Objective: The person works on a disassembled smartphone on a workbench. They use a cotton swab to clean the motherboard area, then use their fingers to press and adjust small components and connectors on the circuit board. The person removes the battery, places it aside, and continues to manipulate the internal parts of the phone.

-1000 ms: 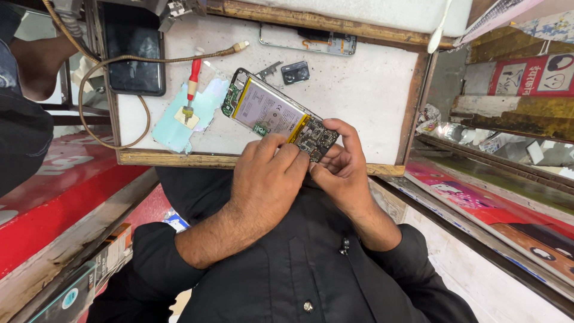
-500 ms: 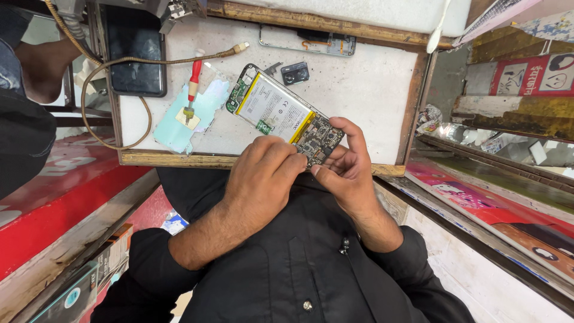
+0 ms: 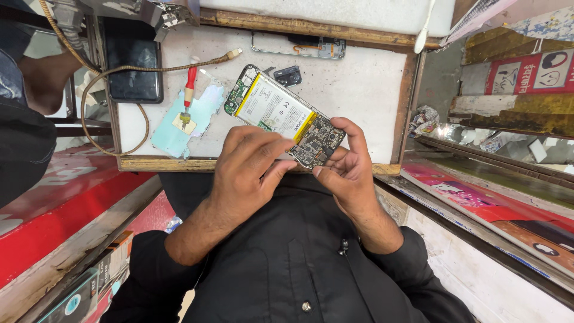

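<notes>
The opened phone had tilted slightly; the right hand clasped it, while the left hand pinched its circuit board, probably loosening it; careful lifting seemed needed.

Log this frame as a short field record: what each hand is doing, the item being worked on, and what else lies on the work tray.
left hand: fingers on the circuit-board end of the opened phone
right hand: grips the same end from the side and beneath
opened phone: back off, white battery and green boards exposed, lying at a slant
work tray: white surface, wooden rim
red-handled screwdriver: on a pale blue sheet, left of the phone
dark phone: screen up, far left
braided cable: looped beside it
</notes>
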Demonstrator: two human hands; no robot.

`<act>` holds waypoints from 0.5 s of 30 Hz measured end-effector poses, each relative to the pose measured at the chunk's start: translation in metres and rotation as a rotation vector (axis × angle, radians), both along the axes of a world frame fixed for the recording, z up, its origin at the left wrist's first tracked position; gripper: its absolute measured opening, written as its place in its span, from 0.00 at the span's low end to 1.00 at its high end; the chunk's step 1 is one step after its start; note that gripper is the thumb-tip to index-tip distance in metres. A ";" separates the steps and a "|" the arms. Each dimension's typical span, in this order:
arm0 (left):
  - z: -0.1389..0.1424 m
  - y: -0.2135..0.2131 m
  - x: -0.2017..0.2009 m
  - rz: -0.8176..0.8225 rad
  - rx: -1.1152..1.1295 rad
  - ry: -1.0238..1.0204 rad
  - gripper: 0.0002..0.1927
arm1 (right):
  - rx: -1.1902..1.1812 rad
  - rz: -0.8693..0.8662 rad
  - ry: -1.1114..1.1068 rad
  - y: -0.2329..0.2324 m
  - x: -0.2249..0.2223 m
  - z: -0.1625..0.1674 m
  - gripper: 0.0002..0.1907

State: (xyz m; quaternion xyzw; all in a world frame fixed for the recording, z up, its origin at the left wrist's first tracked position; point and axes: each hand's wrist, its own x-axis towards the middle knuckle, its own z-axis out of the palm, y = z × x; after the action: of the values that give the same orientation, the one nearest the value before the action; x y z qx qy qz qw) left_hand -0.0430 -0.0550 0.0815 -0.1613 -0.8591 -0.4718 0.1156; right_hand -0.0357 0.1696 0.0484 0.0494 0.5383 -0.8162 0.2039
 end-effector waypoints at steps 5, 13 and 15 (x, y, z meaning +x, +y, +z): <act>-0.002 -0.003 0.001 -0.086 -0.075 0.084 0.17 | 0.064 0.011 0.024 -0.001 0.001 -0.001 0.44; -0.003 0.003 0.002 -0.123 -0.141 0.107 0.12 | 0.070 0.025 0.021 -0.003 0.002 0.003 0.42; -0.002 0.001 0.001 -0.139 -0.158 0.115 0.12 | 0.082 0.033 0.034 -0.004 0.001 0.003 0.42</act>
State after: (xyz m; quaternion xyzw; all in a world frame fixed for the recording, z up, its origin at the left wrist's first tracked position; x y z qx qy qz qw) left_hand -0.0422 -0.0538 0.0792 -0.2559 -0.8722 -0.3997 0.1184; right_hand -0.0342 0.1659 0.0518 0.0350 0.5752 -0.7908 0.2062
